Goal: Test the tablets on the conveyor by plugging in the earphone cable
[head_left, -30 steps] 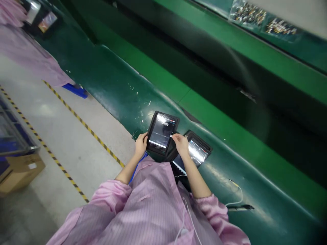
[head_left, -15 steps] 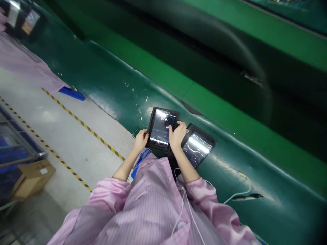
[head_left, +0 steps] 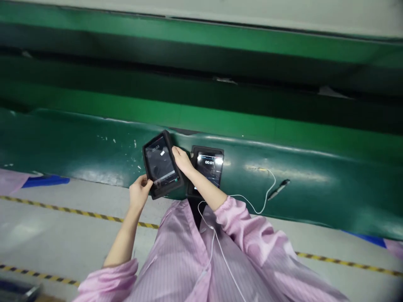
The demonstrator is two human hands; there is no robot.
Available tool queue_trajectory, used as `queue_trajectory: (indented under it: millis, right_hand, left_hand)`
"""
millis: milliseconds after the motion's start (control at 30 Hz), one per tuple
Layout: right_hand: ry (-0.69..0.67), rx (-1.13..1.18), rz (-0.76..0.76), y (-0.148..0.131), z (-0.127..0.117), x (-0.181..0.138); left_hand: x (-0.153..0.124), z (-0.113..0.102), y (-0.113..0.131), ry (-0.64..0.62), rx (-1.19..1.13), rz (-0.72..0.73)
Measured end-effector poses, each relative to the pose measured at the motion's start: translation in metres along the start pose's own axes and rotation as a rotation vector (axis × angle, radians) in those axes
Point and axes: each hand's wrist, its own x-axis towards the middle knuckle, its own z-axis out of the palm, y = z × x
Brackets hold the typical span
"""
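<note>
A tablet in a thick black case (head_left: 160,161) is tilted above the green bench, its dark screen showing a faint timer. My left hand (head_left: 139,193) pinches its lower left edge. Along the tablet's right edge, my right hand (head_left: 182,160) grips the case, with its fingertips partly hidden behind. A second black-cased tablet (head_left: 208,167) lies on the bench just to the right, its screen reading 00:01. My right forearm crosses over part of that second tablet.
The green bench (head_left: 302,167) runs across the view, with a raised green ledge behind. A white cable (head_left: 264,205) and a dark pen-like object (head_left: 278,189) lie to the right. White cords hang down my pink smock. Yellow-black tape (head_left: 94,214) marks the floor.
My view has swung so the bench now runs nearly level. The held tablet has turned and tilted, its screen glare gone. Both hands keep hold of it.
</note>
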Motion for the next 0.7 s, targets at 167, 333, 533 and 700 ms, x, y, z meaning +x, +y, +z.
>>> queue_trajectory:
  millis: [167,333,533,700]
  right_hand:
    - [0.078,0.12,-0.187,-0.014,-0.071,-0.035]
    - [0.309,0.038,-0.14,0.026,-0.183,-0.082]
    - [0.683,-0.25,0.251,0.093,-0.297,-0.158]
    - [0.793,-0.386,0.592,0.152,-0.326,-0.221]
  left_hand:
    - [-0.022,0.02,0.057,0.018,-0.069,0.117]
    - [-0.049,0.09,0.122,-0.144,-0.045,0.282]
    - [-0.079,0.173,0.177,-0.401,0.187,0.436]
    - [-0.096,0.203,0.182,-0.493,0.401,0.455]
